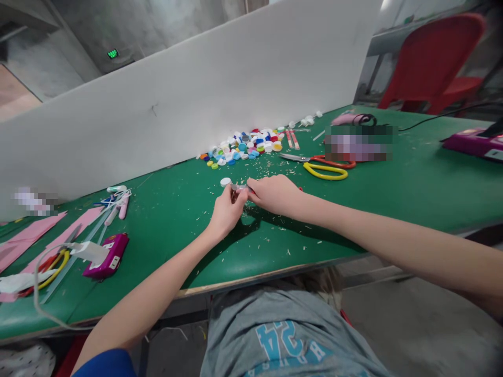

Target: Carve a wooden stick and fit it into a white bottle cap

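Hands meet near the middle of the green counter point(393, 193). The left hand point(227, 208) has its fingers curled and pinched around one end of a thin clear stick point(238, 187); the right hand point(273, 192), palm down and fingers bent, grips the same stick from the other side, so the two hands touch at the fingertips. What the stick is made of cannot be told at this size. Just beyond the left fingertips a white cap point(225, 181) lies flat on the counter, close to the stick's tip but whether it touches is unclear. Small pale shavings point(271, 246) are scattered on the green surface all around the hands.

Farther back, against the white divider board point(220, 89), sits a heap of coloured bottle caps point(245, 145). To the right of the heap lie two pink sticks point(292, 139), and nearer the hands a pair of scissors with yellow and orange handles point(324, 166), blades pointing left.

On the left part of the counter are a magenta device point(107, 256) with a white cable point(43, 283), pink paper strips point(43, 235), and another pair of yellow-handled scissors point(55, 267) partly under the cable. At the far right edge rests a second magenta device point(473, 142), and behind the counter stands a red plastic chair point(432, 57).
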A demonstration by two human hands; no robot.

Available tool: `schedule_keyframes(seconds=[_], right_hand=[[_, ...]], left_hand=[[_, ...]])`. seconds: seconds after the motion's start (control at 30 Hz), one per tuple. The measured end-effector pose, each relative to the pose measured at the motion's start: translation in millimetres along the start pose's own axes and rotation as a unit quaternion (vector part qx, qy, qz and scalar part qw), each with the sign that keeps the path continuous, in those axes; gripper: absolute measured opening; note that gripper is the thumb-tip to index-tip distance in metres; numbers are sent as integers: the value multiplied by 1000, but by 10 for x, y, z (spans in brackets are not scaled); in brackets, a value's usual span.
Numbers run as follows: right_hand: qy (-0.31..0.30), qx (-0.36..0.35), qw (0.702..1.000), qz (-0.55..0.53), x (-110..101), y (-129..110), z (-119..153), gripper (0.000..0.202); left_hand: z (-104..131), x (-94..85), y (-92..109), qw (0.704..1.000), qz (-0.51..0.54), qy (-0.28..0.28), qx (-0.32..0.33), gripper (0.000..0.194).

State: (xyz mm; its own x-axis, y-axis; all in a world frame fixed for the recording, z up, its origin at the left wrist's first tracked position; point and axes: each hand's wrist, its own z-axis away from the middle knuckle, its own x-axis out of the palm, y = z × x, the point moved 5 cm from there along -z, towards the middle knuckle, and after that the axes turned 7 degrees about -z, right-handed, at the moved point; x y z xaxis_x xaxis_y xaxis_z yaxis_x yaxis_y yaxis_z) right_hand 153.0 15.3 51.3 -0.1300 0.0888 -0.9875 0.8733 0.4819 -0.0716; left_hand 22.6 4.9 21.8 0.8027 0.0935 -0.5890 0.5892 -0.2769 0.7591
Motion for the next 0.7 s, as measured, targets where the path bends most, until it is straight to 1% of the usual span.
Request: schedule_keyframes(seconds=[0.27,0.47,0.7], right_hand=[[-27,7,999,16,11,1,1,37],[-32,11,999,16,42,23,1,37],[-38,21,999,14,52,19,19,38]], left_hand=[[-38,58,-48,999,-39,-7,8,39],[-51,79,-71,999,-47,-20,7,42],[-34,57,-27,996,-81,-33,-13,39]])
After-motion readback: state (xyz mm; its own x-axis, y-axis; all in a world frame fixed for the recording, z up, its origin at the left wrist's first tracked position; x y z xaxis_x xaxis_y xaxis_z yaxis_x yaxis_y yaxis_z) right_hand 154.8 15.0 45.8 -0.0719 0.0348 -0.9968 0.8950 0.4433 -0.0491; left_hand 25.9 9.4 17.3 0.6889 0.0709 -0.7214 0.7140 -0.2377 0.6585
